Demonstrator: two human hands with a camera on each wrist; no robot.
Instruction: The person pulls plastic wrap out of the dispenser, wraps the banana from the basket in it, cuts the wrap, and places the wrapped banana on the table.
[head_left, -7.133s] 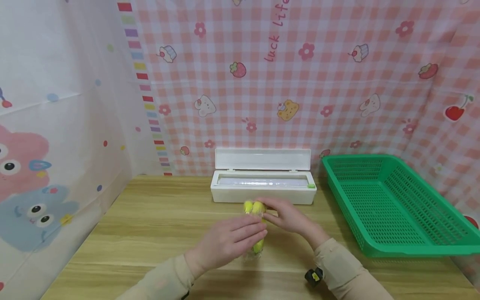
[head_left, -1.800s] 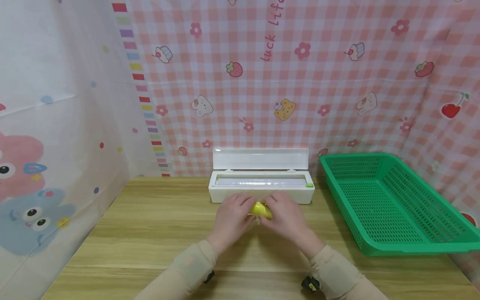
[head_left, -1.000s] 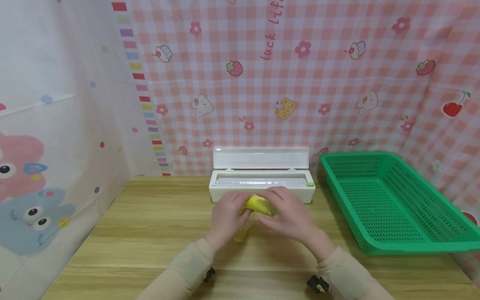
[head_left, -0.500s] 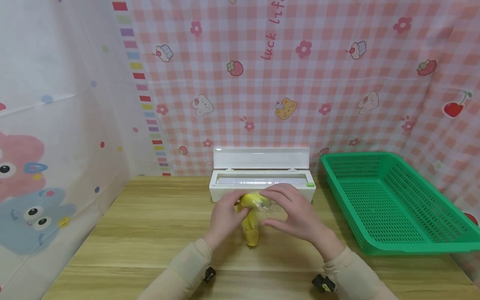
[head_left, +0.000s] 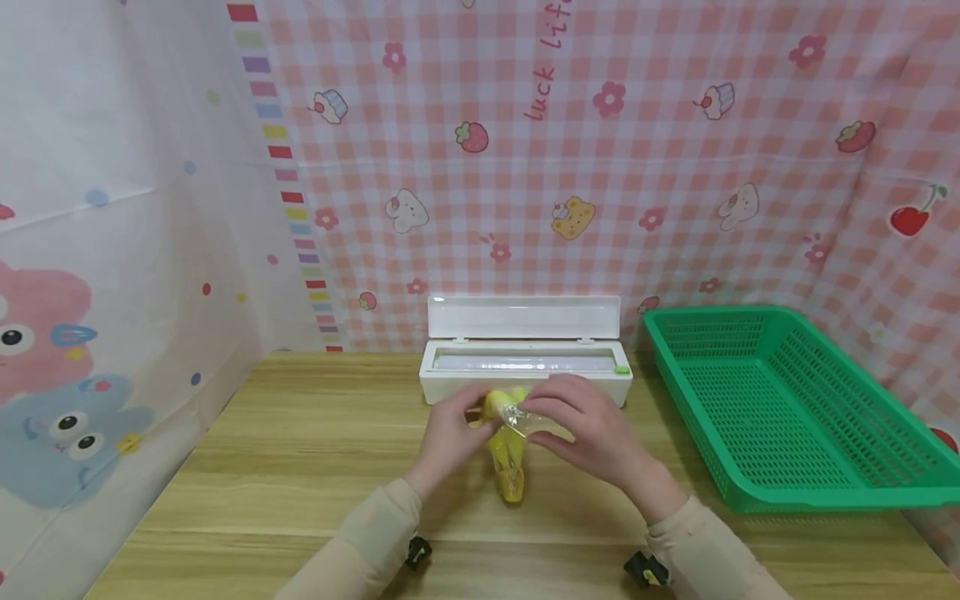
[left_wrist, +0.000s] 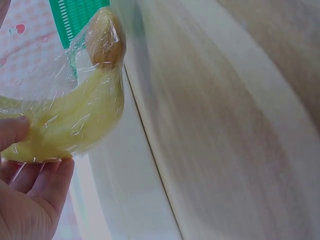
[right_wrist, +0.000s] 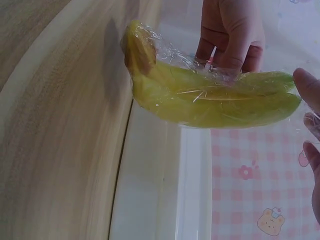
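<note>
A small bunch of bananas [head_left: 510, 467], wrapped in clear cling film [right_wrist: 175, 57], is held above the table with its brown stem end toward me. My left hand [head_left: 450, 429] grips the bananas from the left, thumb on one side and fingers on the other, as the left wrist view [left_wrist: 35, 200] shows. At the tip end, my right hand [head_left: 592, 429] pinches a loose, shiny part of the film between thumb and fingers. In the right wrist view the right fingers [right_wrist: 310, 92] lie beside the green tips. The film looks crinkled along the stem.
Behind the hands stands a white cling film dispenser [head_left: 525, 392], lid up, with a roll inside. A green plastic basket [head_left: 697, 425] stands at the right. The wooden table [head_left: 300, 467] meets a pink checked cloth [head_left: 450, 183] at the back.
The bananas have turned from lying crosswise between both hands to pointing their stem toward me. My right hand has drawn off to the right and now pinches loose film.
</note>
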